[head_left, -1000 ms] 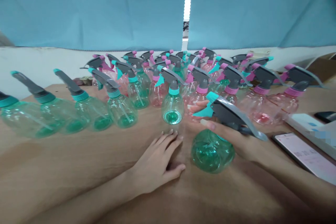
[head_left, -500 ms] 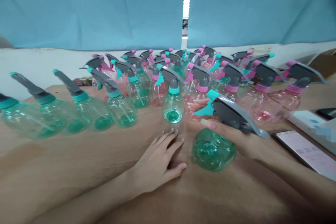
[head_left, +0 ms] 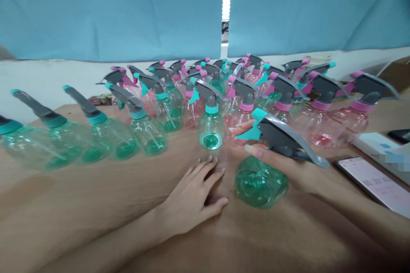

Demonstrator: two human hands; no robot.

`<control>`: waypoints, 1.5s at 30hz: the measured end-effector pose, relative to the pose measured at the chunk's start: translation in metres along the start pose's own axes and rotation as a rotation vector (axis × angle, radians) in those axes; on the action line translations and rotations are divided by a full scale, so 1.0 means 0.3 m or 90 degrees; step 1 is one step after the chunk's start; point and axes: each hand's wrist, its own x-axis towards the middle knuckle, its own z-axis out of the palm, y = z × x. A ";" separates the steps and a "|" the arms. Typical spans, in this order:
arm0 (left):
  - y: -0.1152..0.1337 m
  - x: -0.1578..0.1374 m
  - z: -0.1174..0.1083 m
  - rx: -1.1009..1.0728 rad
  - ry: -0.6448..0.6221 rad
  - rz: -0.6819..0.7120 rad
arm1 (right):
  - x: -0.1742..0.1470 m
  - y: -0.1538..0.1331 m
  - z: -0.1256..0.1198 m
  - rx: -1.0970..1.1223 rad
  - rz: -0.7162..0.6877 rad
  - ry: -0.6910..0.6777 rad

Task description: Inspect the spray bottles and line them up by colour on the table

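My right hand [head_left: 282, 162] is closed around the neck of a green spray bottle [head_left: 261, 185] with a grey trigger head and turquoise nozzle. The thumb lies across the near side of the neck, and the other fingers show partly behind it. My left hand [head_left: 197, 196] rests palm down on the wooden table [head_left: 105, 204], its fingers spread and nothing in it. Just beyond its fingertips stands another green spray bottle [head_left: 210, 130], upright, nozzle to the left.
A row of green spray bottles [head_left: 149, 134] stands at left. Several pink spray bottles [head_left: 347, 121] are grouped at the back and right. At the right edge lie a phone [head_left: 368, 175] with a lit screen and a white box [head_left: 378, 145]. A blue curtain [head_left: 112, 13] hangs behind.
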 end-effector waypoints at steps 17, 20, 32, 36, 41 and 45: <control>-0.003 0.001 0.004 0.009 0.004 0.005 | -0.003 -0.022 -0.022 -0.123 -0.012 -0.034; -0.004 0.001 0.006 0.011 0.008 0.009 | -0.005 -0.009 -0.029 -0.144 -0.030 -0.020; -0.006 0.002 -0.001 0.020 -0.003 0.005 | 0.008 -0.013 -0.025 -0.138 -0.087 -0.033; -0.007 0.001 0.002 0.020 -0.011 0.007 | 0.005 -0.020 -0.017 -0.120 -0.065 -0.024; -0.007 0.000 0.000 0.019 -0.017 -0.001 | -0.001 -0.002 -0.006 -0.045 0.011 -0.017; -0.009 -0.001 0.001 0.016 -0.013 -0.003 | -0.003 0.008 -0.006 -0.020 0.011 -0.034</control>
